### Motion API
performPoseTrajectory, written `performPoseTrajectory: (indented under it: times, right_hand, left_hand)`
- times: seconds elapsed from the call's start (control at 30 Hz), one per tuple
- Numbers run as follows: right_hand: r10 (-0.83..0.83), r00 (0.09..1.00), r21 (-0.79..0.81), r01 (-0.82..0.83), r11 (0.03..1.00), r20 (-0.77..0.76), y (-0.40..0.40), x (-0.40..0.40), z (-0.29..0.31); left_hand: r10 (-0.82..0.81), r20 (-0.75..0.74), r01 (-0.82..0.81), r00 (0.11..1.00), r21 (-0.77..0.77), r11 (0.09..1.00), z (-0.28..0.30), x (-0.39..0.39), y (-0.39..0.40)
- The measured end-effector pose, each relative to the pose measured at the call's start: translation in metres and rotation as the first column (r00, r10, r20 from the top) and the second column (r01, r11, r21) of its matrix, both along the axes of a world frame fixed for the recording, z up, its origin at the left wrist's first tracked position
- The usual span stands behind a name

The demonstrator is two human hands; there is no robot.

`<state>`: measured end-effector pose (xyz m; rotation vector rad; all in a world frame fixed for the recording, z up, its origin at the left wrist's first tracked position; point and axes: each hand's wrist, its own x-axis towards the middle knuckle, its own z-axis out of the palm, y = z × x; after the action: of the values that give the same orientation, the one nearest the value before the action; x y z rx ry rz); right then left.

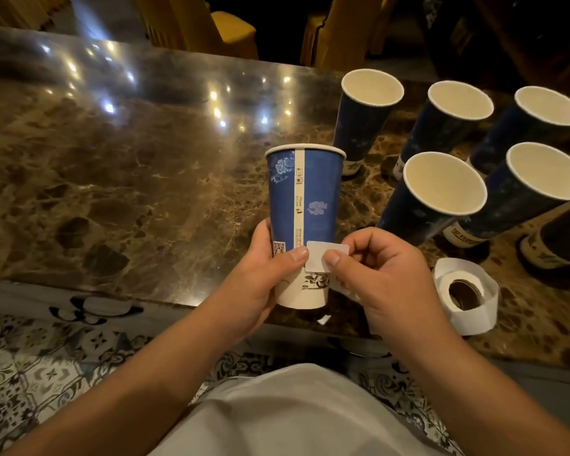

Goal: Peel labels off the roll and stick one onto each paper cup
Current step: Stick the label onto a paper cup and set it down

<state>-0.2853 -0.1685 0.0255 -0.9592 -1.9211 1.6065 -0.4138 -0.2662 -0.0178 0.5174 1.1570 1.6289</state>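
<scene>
Head view: left hand point(264, 274) wrapped round the blue paper cup point(305, 205) just above the table's near edge point(165, 291), right hand point(369, 274) pinching a white label point(323, 255) low on its wall, roll point(464, 292) beside, so probably best smoothing from left thumb outward

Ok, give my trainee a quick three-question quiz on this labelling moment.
1. True or false: the left hand holds the cup.
2. Where is the label? A) on the roll B) at the cup's lower wall, under both thumbs C) on the table
3. How many empty cups stand fully in view at right?

Key: 1 true; 2 B; 3 five.
</scene>
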Motion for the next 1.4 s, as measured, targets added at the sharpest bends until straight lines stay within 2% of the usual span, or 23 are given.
performPoseTrajectory:
  times: [0.23,0.53,0.67,0.83,0.97,1.2,1.3,1.4]
  right_hand:
    - [0.017,1.000,-0.056,-0.018,0.998,-0.020,-0.001,-0.002,-0.001]
    - [-0.013,1.000,-0.003,0.013,1.000,-0.005,0.003,0.005,-0.001]
    - [-0.033,0.999,-0.007,0.033,0.999,0.006,0.004,0.006,-0.004]
    - [-0.019,1.000,-0.186,0.016,0.982,-0.015,0.010,0.004,-0.008]
    - [0.029,0.996,-0.337,-0.055,0.940,-0.080,0.010,0.003,-0.009]
    - [0.049,0.987,-0.429,-0.110,0.897,-0.152,0.008,-0.001,-0.018]
    - [0.085,0.989,-0.379,-0.125,0.917,-0.120,0.009,-0.002,-0.018]
    - [0.153,0.988,-0.211,-0.151,0.966,-0.007,0.008,-0.001,-0.020]
  left_hand:
    - [-0.004,-0.003,0.004,1.000,0.012,1.000,-0.002,-0.001,-0.003]
    - [-0.045,-0.106,0.044,0.993,-0.017,0.999,-0.001,0.004,0.007]
    - [-0.054,-0.072,0.054,0.996,0.001,0.999,-0.001,0.003,0.009]
    - [-0.151,0.088,0.143,0.985,0.089,0.986,0.001,-0.002,0.005]
    - [-0.148,0.116,0.138,0.982,0.094,0.986,0.003,-0.001,0.003]
    - [-0.175,0.079,0.169,0.981,0.082,0.982,0.003,-0.008,0.002]
    - [-0.116,0.028,0.115,0.993,0.031,0.993,-0.003,-0.013,0.002]
    - [0.010,-0.075,-0.012,0.997,-0.032,0.999,-0.012,-0.022,0.005]
